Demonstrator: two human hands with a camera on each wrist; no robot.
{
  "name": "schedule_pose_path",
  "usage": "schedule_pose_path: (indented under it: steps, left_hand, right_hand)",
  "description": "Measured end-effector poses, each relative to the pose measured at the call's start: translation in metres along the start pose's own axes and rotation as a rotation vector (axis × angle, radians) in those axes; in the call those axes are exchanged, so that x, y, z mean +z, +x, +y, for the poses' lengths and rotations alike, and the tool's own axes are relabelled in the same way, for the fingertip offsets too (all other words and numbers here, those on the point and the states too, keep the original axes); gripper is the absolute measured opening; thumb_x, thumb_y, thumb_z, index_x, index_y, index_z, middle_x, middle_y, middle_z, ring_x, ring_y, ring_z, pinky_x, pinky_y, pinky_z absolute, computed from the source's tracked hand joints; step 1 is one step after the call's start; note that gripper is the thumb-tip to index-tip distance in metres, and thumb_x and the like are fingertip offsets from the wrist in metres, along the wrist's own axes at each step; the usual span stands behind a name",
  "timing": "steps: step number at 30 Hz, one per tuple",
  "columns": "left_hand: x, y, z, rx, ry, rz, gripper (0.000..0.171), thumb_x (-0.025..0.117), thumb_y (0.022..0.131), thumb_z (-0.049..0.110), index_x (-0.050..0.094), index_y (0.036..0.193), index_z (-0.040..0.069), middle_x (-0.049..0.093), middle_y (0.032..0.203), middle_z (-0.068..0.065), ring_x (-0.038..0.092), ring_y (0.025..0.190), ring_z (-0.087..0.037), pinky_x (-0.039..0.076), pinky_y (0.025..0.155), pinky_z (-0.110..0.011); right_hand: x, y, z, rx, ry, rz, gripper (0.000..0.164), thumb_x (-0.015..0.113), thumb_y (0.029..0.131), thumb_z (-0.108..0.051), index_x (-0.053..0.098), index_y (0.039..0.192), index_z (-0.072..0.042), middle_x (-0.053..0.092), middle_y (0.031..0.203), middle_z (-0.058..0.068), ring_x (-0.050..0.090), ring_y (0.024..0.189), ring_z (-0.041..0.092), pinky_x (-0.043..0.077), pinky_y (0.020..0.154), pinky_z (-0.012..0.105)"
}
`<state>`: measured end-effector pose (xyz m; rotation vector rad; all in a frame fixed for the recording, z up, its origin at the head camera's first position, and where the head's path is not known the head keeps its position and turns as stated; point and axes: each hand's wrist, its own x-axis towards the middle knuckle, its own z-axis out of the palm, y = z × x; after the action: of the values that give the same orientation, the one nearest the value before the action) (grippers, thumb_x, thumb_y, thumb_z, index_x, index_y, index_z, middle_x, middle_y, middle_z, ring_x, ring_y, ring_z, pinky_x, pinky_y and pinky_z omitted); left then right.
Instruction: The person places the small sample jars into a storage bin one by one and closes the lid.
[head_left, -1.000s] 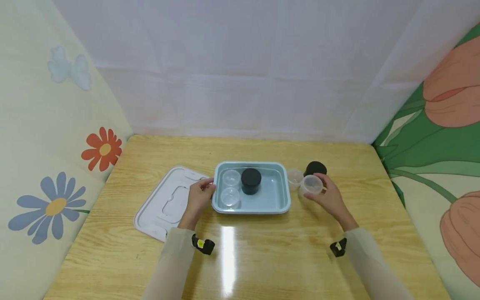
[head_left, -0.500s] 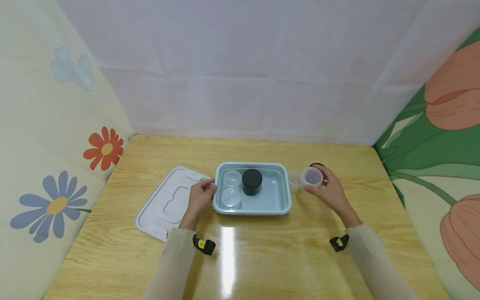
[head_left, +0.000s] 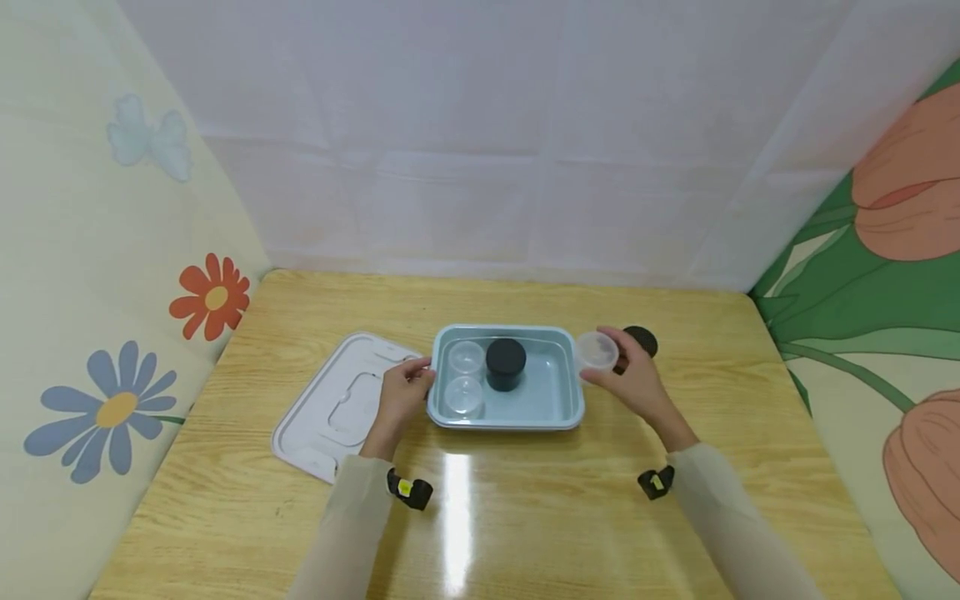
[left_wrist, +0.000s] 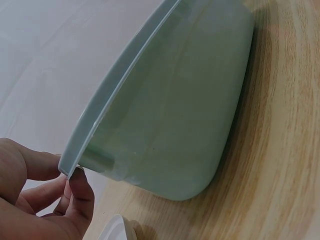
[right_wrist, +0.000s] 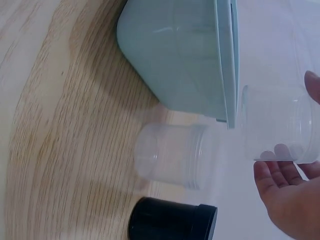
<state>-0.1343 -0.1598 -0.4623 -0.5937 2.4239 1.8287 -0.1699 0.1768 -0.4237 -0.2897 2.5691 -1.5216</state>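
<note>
My left hand (head_left: pixel 397 404) pinches the left rim of the pale blue plastic tub (head_left: pixel 506 424); the left wrist view shows thumb and fingers on either side of the rim. Inside the tub stand two clear jars (head_left: pixel 463 397) at the left and a black jar (head_left: pixel 506 357) beside them. My right hand (head_left: pixel 639 385) grips another clear jar (right_wrist: pixel 272 122), raised off the table just outside the tub's right rim. Below it, a second clear jar (right_wrist: pixel 167 152) stands on the table, hidden from the head view.
A black jar (head_left: pixel 642 340) stands on the table behind my right hand. Left of the tub a white lid (head_left: pixel 318 425) lies flat, partly under my left forearm in the head view. The wooden table (head_left: pixel 540 517) meets a white cloth backdrop (head_left: pixel 480 208) behind.
My right hand has lifted the clear jar and carried it left toward the tub, uncovering the black jar behind. The left hand stays on the tub's rim.
</note>
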Motion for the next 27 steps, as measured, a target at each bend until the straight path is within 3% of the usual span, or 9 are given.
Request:
schedule_pose_path:
  steps: [10, 19, 27]
  left_hand:
    - [0.000, 0.000, 0.001, -0.001, 0.004, 0.004, 0.033, 0.056, 0.092, 0.003, 0.059, 0.123, -0.006, 0.061, 0.100, -0.017, 0.053, 0.083, -0.014, 0.047, 0.065, -0.017]
    - [0.000, 0.000, 0.001, -0.012, -0.005, -0.002, 0.033, 0.055, 0.092, 0.003, 0.059, 0.124, -0.005, 0.061, 0.099, -0.016, 0.052, 0.083, -0.014, 0.048, 0.065, -0.017]
    - [0.001, 0.001, 0.000, -0.005, -0.014, 0.016, 0.033, 0.057, 0.091, 0.002, 0.060, 0.122, -0.005, 0.061, 0.097, -0.016, 0.052, 0.079, -0.012, 0.047, 0.062, -0.015]
  right_hand:
    - [0.018, 0.003, -0.008, -0.021, 0.029, -0.017, 0.071, 0.076, 0.080, -0.011, 0.040, 0.140, -0.001, 0.046, 0.136, 0.022, 0.044, 0.125, 0.037, 0.035, 0.107, 0.053]
    - [0.038, 0.002, -0.009, -0.029, 0.060, -0.037, 0.070, 0.078, 0.078, -0.011, 0.044, 0.138, -0.004, 0.048, 0.135, 0.018, 0.045, 0.124, 0.034, 0.037, 0.106, 0.052]
    - [0.050, 0.000, -0.012, -0.053, 0.023, -0.054, 0.070, 0.079, 0.076, -0.015, 0.045, 0.137, -0.006, 0.050, 0.133, 0.017, 0.048, 0.122, 0.032, 0.041, 0.102, 0.052]
